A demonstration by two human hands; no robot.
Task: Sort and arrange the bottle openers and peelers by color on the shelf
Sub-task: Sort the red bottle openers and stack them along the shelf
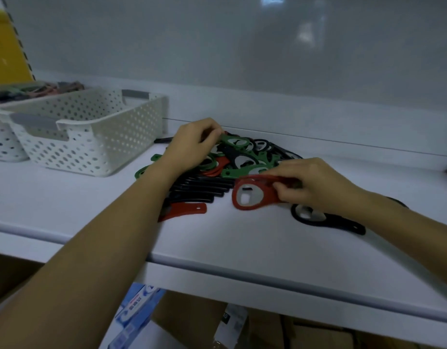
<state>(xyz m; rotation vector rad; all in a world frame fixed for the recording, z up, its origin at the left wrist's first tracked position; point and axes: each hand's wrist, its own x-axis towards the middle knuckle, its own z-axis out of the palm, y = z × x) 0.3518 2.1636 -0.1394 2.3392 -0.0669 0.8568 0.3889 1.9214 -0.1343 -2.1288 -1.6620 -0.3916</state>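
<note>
Head view, right hand (315, 185): a red bottle opener (252, 195) is pinched by its handle, tilted, at the pile's (242, 163) near edge.
Left hand (192, 144): a green bottle opener (233, 142) is gripped at the pile's far side.
Basket (91, 137): set on the shelf (217, 245), left of the pile.

The white shelf (242, 243) is lit dimly and evenly from above, and a cool bluish cast is laid over it. Pale reflections of overhead lights are seen on the glossy back panel (267, 59), brightest at the upper right. Only faint, diffuse shadows are cast. Slight smear is shown on the right hand (315, 185) and the red bottle opener (252, 195) pinched in it. Straight edges are bowed near the borders, and the baskets (74, 122) at the left are rendered soft.
</note>
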